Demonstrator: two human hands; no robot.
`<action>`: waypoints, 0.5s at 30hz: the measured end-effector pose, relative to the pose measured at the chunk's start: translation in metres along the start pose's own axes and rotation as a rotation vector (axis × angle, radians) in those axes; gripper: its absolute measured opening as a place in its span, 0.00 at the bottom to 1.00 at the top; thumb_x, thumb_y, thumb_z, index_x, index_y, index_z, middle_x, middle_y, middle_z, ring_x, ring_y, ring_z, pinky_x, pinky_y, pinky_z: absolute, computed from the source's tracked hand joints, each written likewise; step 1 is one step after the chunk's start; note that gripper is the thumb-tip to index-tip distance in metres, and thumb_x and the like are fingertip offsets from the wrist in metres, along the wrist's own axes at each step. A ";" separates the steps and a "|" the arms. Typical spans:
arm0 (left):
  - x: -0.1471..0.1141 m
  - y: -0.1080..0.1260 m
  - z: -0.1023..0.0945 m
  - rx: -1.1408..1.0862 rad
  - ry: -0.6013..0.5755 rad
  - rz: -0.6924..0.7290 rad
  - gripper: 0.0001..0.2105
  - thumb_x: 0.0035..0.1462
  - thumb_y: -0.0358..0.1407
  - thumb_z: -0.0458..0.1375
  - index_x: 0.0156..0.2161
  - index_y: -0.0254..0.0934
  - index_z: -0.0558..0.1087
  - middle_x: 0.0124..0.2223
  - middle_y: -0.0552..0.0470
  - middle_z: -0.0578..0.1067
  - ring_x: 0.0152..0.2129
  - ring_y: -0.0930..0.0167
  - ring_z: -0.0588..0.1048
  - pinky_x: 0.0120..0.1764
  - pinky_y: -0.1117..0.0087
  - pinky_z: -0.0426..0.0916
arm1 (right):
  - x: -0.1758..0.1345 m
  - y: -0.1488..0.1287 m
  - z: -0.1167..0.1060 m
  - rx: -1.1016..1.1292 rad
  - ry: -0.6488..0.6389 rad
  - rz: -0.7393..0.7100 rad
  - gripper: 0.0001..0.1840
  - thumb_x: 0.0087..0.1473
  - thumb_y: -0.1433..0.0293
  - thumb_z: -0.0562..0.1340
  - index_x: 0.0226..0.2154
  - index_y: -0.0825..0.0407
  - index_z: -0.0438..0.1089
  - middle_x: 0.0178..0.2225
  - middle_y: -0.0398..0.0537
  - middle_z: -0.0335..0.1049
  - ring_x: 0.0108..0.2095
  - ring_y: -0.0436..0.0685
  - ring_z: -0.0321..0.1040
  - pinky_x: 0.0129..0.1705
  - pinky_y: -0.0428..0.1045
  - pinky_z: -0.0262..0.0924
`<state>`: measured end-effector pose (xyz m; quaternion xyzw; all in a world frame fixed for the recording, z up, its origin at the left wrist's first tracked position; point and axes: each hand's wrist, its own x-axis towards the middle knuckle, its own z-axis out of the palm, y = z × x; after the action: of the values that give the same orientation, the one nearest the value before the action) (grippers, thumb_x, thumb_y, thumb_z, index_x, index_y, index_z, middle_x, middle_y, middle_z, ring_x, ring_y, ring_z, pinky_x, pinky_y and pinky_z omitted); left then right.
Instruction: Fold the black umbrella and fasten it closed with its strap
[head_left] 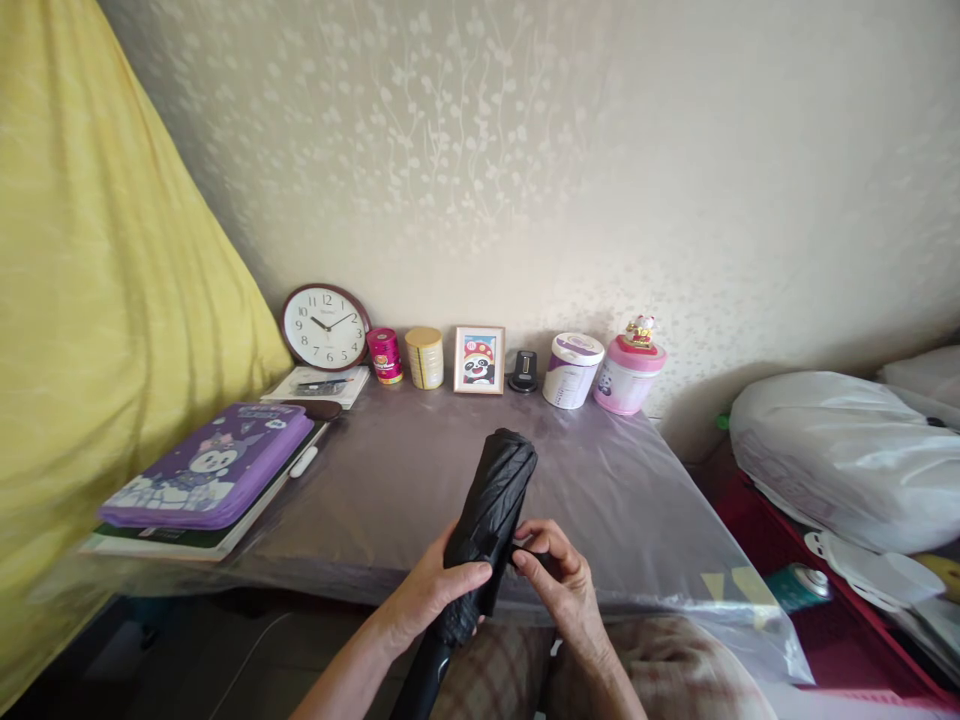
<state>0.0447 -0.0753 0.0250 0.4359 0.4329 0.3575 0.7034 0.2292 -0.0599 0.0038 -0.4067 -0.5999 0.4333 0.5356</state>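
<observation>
A folded black umbrella [496, 490] leans upward over the front edge of the table, its dark handle pointing down toward my lap. My left hand [442, 585] wraps around the lower part of the folded cloth, thumb across the front. On the other side, my right hand [559, 575] pinches a short black strap [534, 553] that comes off the umbrella's side. The strap's far end is partly hidden by my fingers.
The table [600, 480] has a plastic cover. A wall clock [326, 327], tins, a picture frame [480, 360] and tubs line the wall. A purple case [210, 465] lies on books at left. White bags [840, 450] are at right.
</observation>
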 end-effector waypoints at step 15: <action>0.004 -0.014 -0.006 -0.178 -0.012 -0.060 0.20 0.49 0.42 0.59 0.46 0.37 0.62 0.27 0.55 0.71 0.17 0.72 0.72 0.19 0.72 0.68 | -0.005 0.010 0.002 0.246 -0.120 0.160 0.08 0.49 0.64 0.63 0.34 0.49 0.71 0.31 0.44 0.68 0.30 0.52 0.68 0.38 0.49 0.62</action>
<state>0.0426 -0.0748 0.0094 0.3605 0.4080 0.3708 0.7524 0.2283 -0.0617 -0.0077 -0.3577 -0.5390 0.5684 0.5084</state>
